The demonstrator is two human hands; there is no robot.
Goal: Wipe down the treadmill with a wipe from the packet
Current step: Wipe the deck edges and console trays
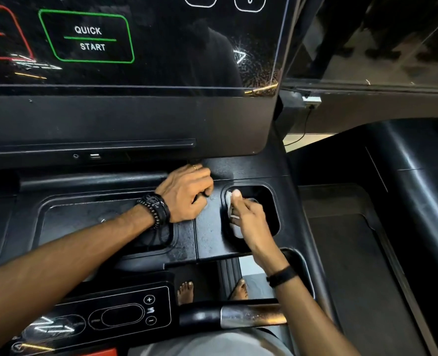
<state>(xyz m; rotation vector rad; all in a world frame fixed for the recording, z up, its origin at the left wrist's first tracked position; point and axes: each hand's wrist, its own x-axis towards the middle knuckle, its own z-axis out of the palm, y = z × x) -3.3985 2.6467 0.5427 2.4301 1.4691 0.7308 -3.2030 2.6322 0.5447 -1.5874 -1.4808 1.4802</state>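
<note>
Handlebar [251, 316], chrome-sleeved, at 6 o'clock, nearest. Speed panel [125, 316], at 7 o'clock. Right hand [248, 219], at centre, fingers curled round white wipe [230, 201], pressed against left wall of cup holder [269, 201]. Left hand [187, 194], just beside at 9 o'clock of it, fingers curled under, resting on treadmill console [207, 235], grasping nothing visible. Touchscreen [135, 42], at 12 o'clock, farthest, showing QUICK START button [87, 37].

A neighbouring machine's dark belt [351, 265] lies at right; pale floor [300, 141] shows beyond, dimly lit.
</note>
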